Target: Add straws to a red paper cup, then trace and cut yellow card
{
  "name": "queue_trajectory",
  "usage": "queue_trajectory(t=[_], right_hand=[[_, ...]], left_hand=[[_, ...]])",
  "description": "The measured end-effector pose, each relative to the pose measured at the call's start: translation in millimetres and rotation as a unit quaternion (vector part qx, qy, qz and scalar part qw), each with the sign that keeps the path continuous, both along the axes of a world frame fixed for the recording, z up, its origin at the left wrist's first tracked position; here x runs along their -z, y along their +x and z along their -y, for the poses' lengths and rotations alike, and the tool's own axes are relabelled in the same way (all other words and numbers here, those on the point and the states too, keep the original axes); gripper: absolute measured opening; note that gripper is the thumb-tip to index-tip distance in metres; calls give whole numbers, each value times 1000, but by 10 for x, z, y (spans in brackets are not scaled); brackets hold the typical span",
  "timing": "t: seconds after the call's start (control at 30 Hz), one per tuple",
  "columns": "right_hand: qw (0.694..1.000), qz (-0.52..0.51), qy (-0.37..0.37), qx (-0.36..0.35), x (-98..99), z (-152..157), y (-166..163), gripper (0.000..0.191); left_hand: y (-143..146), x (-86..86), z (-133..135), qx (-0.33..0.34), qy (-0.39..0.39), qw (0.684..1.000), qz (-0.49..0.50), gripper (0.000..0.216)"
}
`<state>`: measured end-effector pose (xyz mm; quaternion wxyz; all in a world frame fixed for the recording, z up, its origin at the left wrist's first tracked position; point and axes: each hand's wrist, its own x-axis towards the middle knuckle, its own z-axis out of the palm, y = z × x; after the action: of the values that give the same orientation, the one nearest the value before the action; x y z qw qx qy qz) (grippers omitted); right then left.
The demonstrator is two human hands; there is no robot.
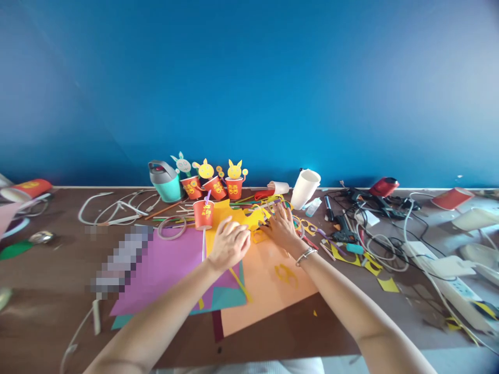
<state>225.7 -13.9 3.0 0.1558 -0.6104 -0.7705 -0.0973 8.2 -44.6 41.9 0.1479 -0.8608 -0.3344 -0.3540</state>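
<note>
My left hand (229, 244) hovers over the coloured paper with its fingers curled together; whether anything is inside them is hidden. Farther right, my right hand (281, 227) reaches in among yellow paper scraps (255, 215), fingers spread and lying over them. A bracelet circles that wrist. Under my forearms are an orange paper sheet (268, 280) and a purple paper sheet (171, 259), with teal paper (228, 297) showing below. Just beyond my left hand stands a red paper cup (203, 217) with a purple stick in it.
Along the wall stand several red cups with paper rabbits (234, 179) and a teal container (166, 182). A white cup (305, 189), a small bottle (313, 206) and a glue gun (345, 228) lie to the right. Cables and a power strip (448, 285) cover the far right.
</note>
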Motion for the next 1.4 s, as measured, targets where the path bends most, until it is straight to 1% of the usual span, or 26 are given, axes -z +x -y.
queue_trajectory(t=[0.03, 0.1, 0.17, 0.2, 0.3, 0.43, 0.53, 0.63, 0.7, 0.8, 0.87, 0.93, 1.0, 1.07, 1.13, 1.23, 1.33, 1.4], right_hand=[[1000, -4, -12, 1, -6, 13, 18, 59], [999, -10, -31, 0, -23, 39, 56, 71], [999, -25, -39, 4, -39, 51, 88, 78], [998, -36, -42, 9, -43, 50, 99, 78], [997, -70, -39, 23, -43, 38, 106, 65], [996, -87, 1, 32, -39, 34, 105, 49], [995, -95, 11, 41, -36, 34, 125, 44], [994, -105, 4, 41, -24, 31, 150, 44], [993, -114, 1, 34, -18, 28, 161, 43], [992, -125, 0, 25, -27, 28, 166, 45], [993, -118, -8, -3, -46, 28, 162, 47], [994, -101, -17, -48, -68, 25, 150, 43], [994, -90, -12, -67, -87, 20, 135, 29], [995, -94, 1, -39, -99, 14, 124, 22], [995, -103, 9, 3, -104, 9, 123, 22], [992, -117, 21, 45, -101, 2, 136, 25], [986, -147, 50, 65, -100, -11, 157, 28], [980, -177, 68, 60, -110, -19, 173, 31]], left_hand=[[35, 15, 43, 31, -22, 998, -40, 11], [101, 52, 120, 78, -70, 988, -116, 13], [152, 95, 168, 94, -110, 974, -173, 11], [168, 116, 178, 92, -128, 969, -192, 10], [177, 159, 163, 103, -181, 951, -227, 9], [144, 147, 141, 135, -220, 936, -240, 11], [118, 109, 156, 151, -244, 927, -241, 10], [103, 90, 153, 171, -266, 922, -224, 13], [99, 95, 128, 163, -274, 926, -202, 15], [96, 109, 80, 118, -279, 936, -182, 15], [87, 110, 59, 85, -285, 938, -177, 19], [70, 104, 53, 42, -302, 937, -172, 32], [46, 94, 53, -9, -326, 930, -171, 48], [13, 73, 41, -38, -345, 921, -177, 59], [-33, 28, 3, -31, -357, 916, -179, 64], [-138, -87, -109, 5, -393, 907, -151, 62], [-270, -205, -230, -9, -415, 903, -114, 42], [-347, -258, -273, -33, -434, 893, -110, 36]])
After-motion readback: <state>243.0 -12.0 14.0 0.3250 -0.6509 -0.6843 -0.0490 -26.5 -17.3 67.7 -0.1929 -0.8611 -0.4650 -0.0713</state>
